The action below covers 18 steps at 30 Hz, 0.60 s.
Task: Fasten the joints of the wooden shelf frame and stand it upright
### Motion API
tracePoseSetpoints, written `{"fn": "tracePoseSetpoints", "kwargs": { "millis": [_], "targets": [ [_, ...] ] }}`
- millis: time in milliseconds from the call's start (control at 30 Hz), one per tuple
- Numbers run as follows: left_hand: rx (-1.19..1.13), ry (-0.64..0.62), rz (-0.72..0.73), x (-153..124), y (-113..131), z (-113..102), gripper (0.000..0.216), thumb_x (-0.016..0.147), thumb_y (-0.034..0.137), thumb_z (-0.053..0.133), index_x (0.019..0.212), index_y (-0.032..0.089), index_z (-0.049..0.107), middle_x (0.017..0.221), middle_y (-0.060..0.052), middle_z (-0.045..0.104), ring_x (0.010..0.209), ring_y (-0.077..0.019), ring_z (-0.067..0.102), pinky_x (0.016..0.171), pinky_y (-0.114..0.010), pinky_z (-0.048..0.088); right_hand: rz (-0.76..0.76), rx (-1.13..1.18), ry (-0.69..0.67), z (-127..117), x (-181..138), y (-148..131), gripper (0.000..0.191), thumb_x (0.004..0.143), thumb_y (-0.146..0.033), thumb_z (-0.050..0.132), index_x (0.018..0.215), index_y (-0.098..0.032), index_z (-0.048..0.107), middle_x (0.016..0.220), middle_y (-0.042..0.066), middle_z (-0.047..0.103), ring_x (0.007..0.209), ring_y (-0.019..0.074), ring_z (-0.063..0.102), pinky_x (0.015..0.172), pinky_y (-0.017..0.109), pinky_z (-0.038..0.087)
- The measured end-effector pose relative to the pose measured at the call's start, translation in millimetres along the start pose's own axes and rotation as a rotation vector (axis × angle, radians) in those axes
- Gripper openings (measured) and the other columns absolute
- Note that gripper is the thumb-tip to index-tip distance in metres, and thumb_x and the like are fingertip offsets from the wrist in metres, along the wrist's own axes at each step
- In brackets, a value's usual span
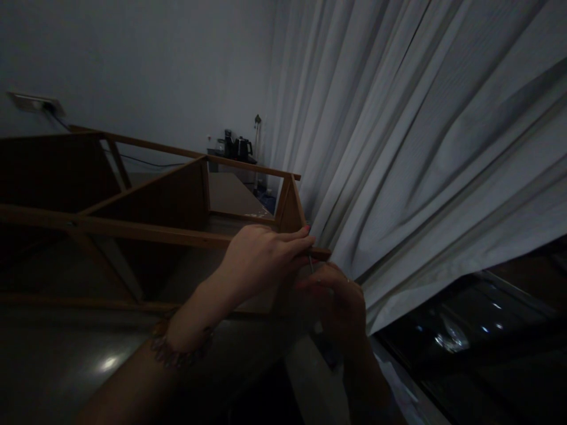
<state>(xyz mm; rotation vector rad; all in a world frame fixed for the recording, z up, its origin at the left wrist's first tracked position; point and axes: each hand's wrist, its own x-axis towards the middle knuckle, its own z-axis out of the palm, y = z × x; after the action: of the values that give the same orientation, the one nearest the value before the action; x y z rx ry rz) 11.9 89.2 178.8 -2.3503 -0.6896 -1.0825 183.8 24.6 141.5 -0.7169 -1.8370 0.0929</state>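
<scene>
A wooden shelf frame (159,231) lies on its side, running from the left edge toward the curtain. My left hand (261,254), with a beaded bracelet (177,354) at the wrist, is closed over the frame's front rail near its right end. Just below that end, my right hand (336,295) pinches a thin metal rod (310,264) that points up at the rail. The rod's upper tip lies by my left fingertips. Its lower end is hidden in my right fingers, and the dim light hides what kind of tool it is.
A long white curtain (390,130) hangs close on the right, beside a dark window (478,330). Behind the frame, a black kettle (243,147) stands on a small dark table. A wall socket (35,105) with a plugged-in cord is at the upper left.
</scene>
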Motion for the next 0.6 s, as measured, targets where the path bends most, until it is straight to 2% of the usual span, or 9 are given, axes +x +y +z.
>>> {"fn": "tracePoseSetpoints", "kwargs": {
  "millis": [267, 433, 600],
  "targets": [
    [0.014, -0.012, -0.013, 1.0, 0.9, -0.3, 0.024, 0.085, 0.044, 0.073, 0.103, 0.028, 0.073, 0.109, 0.008, 0.077, 0.061, -0.0211, 0.075, 0.041, -0.032, 0.039, 0.119, 0.125, 0.072, 2.7, -7.2, -1.9, 0.025, 0.101, -0.039, 0.055, 0.088, -0.025, 0.070, 0.068, -0.001, 0.069, 0.059, 0.0133, 0.062, 0.060, 0.028, 0.047],
    [0.007, 0.003, -0.020, -0.7, 0.8, 0.7, 0.028, 0.087, 0.051, 0.070, 0.105, 0.029, 0.072, 0.108, 0.008, 0.078, 0.064, -0.0213, 0.075, 0.043, -0.031, 0.040, 0.108, 0.251, 0.177, 2.6, -12.4, -1.7, 0.025, 0.100, -0.043, 0.055, 0.090, -0.027, 0.071, 0.060, -0.002, 0.063, 0.057, 0.0145, 0.056, 0.056, 0.028, 0.042],
    [-0.007, -0.027, -0.042, -0.5, 2.8, -0.1, 0.029, 0.087, 0.051, 0.070, 0.106, 0.029, 0.072, 0.110, 0.007, 0.077, 0.068, -0.0206, 0.076, 0.046, -0.030, 0.041, 0.106, 0.211, 0.264, -0.5, -18.4, 2.1, 0.025, 0.101, -0.039, 0.053, 0.087, -0.026, 0.070, 0.057, -0.003, 0.056, 0.055, 0.0127, 0.049, 0.054, 0.027, 0.035]
  ]
}}
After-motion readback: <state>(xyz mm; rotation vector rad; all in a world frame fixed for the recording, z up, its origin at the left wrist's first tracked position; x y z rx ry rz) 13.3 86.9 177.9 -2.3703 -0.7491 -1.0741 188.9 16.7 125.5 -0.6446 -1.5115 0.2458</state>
